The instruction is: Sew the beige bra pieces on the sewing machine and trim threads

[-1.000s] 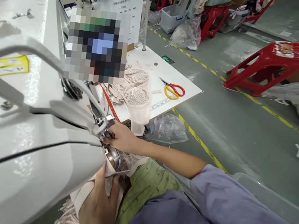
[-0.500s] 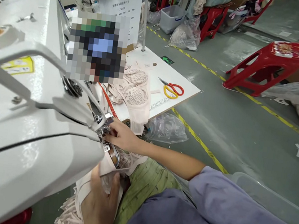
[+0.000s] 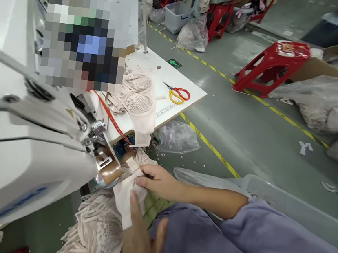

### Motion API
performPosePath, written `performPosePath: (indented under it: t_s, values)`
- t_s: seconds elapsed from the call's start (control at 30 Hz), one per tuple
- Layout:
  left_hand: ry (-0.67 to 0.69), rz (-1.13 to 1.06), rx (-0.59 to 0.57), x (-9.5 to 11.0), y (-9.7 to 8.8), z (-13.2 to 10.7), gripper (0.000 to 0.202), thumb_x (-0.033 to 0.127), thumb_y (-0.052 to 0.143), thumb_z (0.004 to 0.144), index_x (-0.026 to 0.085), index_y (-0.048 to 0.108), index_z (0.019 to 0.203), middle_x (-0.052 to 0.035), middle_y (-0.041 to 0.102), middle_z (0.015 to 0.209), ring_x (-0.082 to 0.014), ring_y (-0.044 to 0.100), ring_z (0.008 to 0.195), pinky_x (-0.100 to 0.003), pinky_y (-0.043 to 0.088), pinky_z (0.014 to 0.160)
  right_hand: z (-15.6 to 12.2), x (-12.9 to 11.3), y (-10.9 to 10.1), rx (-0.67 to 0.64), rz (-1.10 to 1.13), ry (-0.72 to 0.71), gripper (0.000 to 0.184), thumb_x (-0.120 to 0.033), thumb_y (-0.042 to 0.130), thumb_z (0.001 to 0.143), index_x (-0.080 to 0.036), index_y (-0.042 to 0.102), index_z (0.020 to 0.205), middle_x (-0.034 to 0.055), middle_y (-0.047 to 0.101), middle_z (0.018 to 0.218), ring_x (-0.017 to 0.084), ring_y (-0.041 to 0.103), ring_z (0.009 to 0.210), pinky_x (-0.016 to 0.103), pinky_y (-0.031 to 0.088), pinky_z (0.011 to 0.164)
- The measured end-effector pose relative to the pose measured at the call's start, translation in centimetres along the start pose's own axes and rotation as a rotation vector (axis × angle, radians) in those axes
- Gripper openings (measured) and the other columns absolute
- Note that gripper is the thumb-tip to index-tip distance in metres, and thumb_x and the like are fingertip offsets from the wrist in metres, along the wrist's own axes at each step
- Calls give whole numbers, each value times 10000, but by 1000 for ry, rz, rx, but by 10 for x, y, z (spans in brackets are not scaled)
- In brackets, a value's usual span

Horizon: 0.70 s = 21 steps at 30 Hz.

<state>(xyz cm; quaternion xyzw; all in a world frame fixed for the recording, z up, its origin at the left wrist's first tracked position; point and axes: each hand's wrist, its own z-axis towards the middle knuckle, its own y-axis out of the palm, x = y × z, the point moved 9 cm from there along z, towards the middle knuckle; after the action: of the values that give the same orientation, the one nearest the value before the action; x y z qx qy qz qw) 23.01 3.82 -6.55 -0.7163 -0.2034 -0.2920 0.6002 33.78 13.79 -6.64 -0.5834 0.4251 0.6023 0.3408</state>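
In the head view, my right hand point(image 3: 162, 182) pinches the band edge of a pale beige bra point(image 3: 128, 191) between thumb and fingers. A short light strip sticks up at that edge. My left hand point(image 3: 143, 234) is just below, its fingers stretched and thumb spread, with the fingertips against or very near the bra's fabric; contact is hard to tell. To the left of the bra is the presser foot point(image 3: 103, 161) of a white sewing machine point(image 3: 43, 168), above a rounded, brownish metal arm. The bra hangs beside that arm, apart from the foot.
A heap of beige lace bras point(image 3: 91, 230) hangs below the machine. On the white table point(image 3: 190, 78) lie another lace bra point(image 3: 141, 102) and red-and-yellow-handled scissors point(image 3: 177, 94). A clear plastic bin point(image 3: 271, 196) is at my right; a red stool point(image 3: 274, 67) stands farther off.
The bra has come away from the presser foot, toward me and to the right, with my right hand on it. My left hand has loosened and spread its fingers. The view has shifted.
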Motion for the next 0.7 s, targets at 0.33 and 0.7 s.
performPosePath:
  t_s: [0.33, 0.7]
  values:
    - [488, 160, 60, 48, -71, 24, 525, 257, 448, 974, 199, 359, 1489, -154, 506, 1470, -265, 455, 1382, -413, 441, 1065, -8, -11, 28, -499, 13, 63, 466, -559, 504, 954, -119, 623, 854, -31, 478, 689, 83, 421, 632, 199, 353, 586]
    - [-398, -901, -366, -49, 1, 44, 433, 557, 480, 914, 170, 602, 762, -10, 578, 592, -162, 567, 583, -330, 507, 683, -11, -12, 44, -208, -1202, -574, 199, -173, 468, 979, -177, 654, 906, 25, 614, 741, 144, 506, 656, 282, 313, 584]
